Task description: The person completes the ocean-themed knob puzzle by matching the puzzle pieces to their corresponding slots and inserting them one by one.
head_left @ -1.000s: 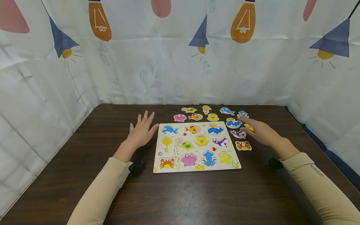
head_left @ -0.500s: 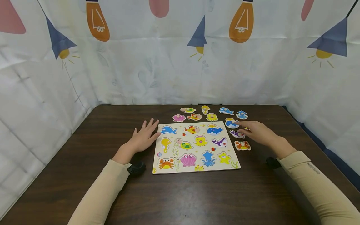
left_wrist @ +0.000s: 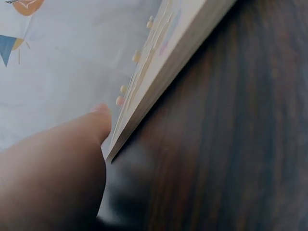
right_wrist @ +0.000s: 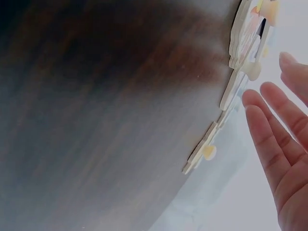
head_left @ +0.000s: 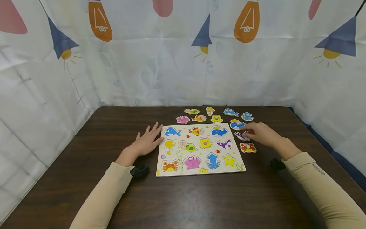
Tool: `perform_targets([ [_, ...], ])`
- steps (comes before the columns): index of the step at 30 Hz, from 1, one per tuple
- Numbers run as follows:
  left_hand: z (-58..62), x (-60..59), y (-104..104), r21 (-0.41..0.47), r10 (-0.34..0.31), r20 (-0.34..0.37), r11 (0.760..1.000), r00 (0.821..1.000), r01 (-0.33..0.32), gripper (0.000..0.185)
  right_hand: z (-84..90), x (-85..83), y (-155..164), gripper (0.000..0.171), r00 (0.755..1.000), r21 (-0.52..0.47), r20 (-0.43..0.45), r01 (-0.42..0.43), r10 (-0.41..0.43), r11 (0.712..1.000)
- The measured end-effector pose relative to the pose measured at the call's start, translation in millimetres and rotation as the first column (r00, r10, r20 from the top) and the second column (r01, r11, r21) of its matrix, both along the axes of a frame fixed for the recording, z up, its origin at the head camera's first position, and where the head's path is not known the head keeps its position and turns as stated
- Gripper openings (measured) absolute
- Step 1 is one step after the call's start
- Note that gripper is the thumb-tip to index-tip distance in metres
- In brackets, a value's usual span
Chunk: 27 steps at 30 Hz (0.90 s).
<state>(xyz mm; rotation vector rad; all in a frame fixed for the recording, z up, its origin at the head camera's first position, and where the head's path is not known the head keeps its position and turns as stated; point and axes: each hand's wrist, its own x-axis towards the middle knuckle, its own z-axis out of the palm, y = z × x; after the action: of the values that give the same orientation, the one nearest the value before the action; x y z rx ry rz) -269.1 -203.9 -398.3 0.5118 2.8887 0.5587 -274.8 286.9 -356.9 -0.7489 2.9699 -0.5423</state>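
Observation:
A wooden puzzle board [head_left: 178, 172] with printed sea animals lies on the table. My left hand [head_left: 145, 143] rests flat beside it, fingers spread, the thumb at the board's left edge. In the left wrist view the thumb [left_wrist: 98, 122] reaches that corner. My right hand [head_left: 262, 134] hovers at the loose pieces right of the board, its fingertips over the purple whale piece [head_left: 240, 135]. The right wrist view shows its fingers [right_wrist: 262, 127] and thumb apart, near a piece's round knob [right_wrist: 252, 70]. The blue whale piece [head_left: 236, 125] lies just behind, and the crab piece [head_left: 247, 147] in front.
Behind the board lie several knobbed pieces: a turtle [head_left: 192, 111], a seahorse [head_left: 210, 111], a shell [head_left: 183, 119], a fish [head_left: 199, 118], an octopus [head_left: 216, 119], a dolphin [head_left: 231, 112] and a squid [head_left: 247, 116]. A printed curtain [head_left: 171, 73] hangs beyond the dark table [head_left: 188, 200].
My right hand has moved from near the squid toward the purple whale piece, its fingertips drawing closer together. The left hand has come down to the board's left edge. The yellow starfish piece is now hidden.

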Motion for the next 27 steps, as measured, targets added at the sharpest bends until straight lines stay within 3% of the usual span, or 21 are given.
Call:
perform_targets([
  [18,-7.3,0.8,-2.7,-0.034,-0.022,-0.041,0.999,0.999,0.021,0.073,-3.1,-9.9,4.6,0.024,0.993,-0.032,0.114,0.027,-0.023,0.999],
  [27,-3.2,3.1,-2.0,-0.038,-0.027,-0.040,0.999,0.999,0.026,0.071,-0.9,-15.4,10.2,0.023,0.984,-0.034,0.177,0.030,-0.023,0.999],
])
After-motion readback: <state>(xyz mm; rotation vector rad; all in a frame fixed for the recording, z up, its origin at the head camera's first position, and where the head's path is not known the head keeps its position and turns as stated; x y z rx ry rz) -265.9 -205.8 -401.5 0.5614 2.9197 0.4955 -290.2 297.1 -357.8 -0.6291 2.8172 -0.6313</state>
